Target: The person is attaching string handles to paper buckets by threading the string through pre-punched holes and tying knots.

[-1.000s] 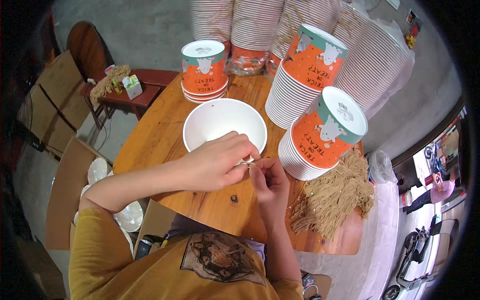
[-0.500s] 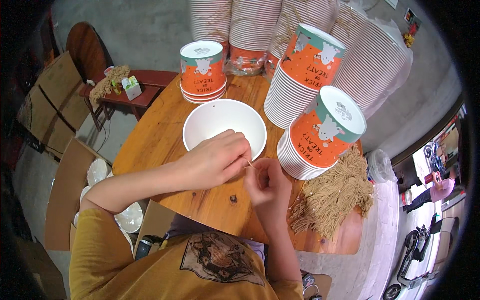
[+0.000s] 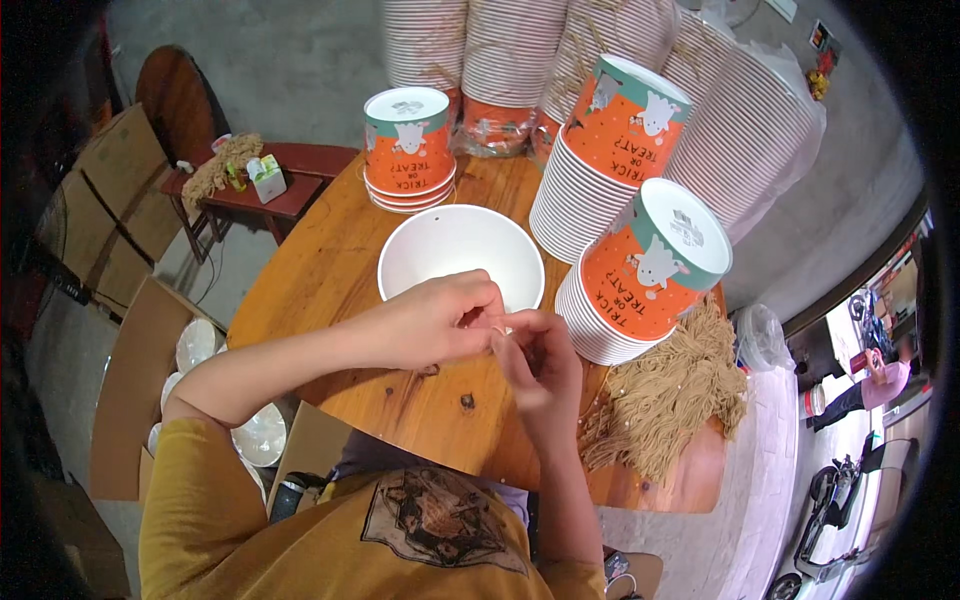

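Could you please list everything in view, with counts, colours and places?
table: one, brown, centre
bench: one, red, back left
open bucket: one, white inside, on table
thin strand: one, pale, by its near side
short bucket stack: one, mostly orange, table's far left
tall bucket stacks: two, orange and white, table's right
wrapped bucket stacks: several, mostly white, back
twine bundles: two, tan, table's right, bench
cardboard box: at least one, brown, lower left
motorbike: at least one, dark, right
other person: one, pink top, far right
shirt: one, yellow, bottom
left hand: one, bare, pinching strand
right hand: one, bare, pinching strand
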`<move>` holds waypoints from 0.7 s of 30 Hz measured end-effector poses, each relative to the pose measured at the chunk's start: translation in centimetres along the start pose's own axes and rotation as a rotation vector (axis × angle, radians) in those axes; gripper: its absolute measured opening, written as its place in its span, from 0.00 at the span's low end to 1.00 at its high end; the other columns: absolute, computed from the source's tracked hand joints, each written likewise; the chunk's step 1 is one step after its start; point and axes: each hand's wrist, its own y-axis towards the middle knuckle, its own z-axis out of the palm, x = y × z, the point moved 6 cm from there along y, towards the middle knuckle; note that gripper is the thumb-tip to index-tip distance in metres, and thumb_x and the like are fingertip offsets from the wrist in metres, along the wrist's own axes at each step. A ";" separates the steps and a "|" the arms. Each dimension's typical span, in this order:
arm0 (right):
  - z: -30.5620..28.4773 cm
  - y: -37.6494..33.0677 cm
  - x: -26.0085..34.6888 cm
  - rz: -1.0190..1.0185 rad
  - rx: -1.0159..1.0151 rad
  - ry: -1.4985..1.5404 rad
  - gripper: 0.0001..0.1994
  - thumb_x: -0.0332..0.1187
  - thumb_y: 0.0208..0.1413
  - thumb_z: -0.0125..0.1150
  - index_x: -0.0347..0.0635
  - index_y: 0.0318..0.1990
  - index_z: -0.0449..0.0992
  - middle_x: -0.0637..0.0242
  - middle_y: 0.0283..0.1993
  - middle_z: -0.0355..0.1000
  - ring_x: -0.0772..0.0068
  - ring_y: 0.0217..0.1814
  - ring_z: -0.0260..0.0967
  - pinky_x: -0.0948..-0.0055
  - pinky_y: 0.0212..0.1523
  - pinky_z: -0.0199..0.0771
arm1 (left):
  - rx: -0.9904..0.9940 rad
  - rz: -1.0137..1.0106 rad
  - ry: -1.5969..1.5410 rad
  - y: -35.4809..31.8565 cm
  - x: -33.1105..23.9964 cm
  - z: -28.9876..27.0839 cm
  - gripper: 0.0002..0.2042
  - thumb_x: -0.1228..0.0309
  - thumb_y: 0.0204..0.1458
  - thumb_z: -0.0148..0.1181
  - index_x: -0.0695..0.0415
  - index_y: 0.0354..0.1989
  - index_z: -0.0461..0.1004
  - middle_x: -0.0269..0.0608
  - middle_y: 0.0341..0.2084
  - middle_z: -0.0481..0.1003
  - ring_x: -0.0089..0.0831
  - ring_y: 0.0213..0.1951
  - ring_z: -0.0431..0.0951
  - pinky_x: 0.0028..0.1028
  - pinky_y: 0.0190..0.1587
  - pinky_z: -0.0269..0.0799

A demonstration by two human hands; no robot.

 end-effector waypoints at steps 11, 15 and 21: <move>-1.3 -0.9 1.7 -0.260 0.023 -0.296 0.11 0.17 0.44 0.58 0.40 0.36 0.70 0.65 0.36 0.68 0.73 0.32 0.69 0.76 0.30 0.69 | -0.025 -0.036 -0.149 -0.1 0.1 -0.2 0.05 0.72 0.53 0.58 0.59 0.32 0.69 0.35 0.31 0.68 0.23 0.31 0.68 0.25 0.35 0.66; -1.5 -1.2 2.3 -0.329 -0.047 -0.529 0.11 0.18 0.42 0.60 0.41 0.35 0.73 0.62 0.37 0.69 0.64 0.34 0.72 0.71 0.31 0.73 | -0.013 -0.050 -0.096 -0.2 0.0 -0.4 0.06 0.70 0.55 0.59 0.58 0.33 0.70 0.32 0.31 0.69 0.22 0.36 0.69 0.25 0.40 0.65; -1.6 -1.2 2.4 -0.384 -0.175 -0.587 0.13 0.19 0.43 0.62 0.43 0.38 0.76 0.64 0.38 0.70 0.64 0.35 0.73 0.69 0.31 0.74 | -0.018 -0.043 -0.116 -0.2 -0.2 -0.4 0.06 0.70 0.55 0.59 0.58 0.34 0.70 0.31 0.31 0.69 0.21 0.35 0.69 0.25 0.40 0.65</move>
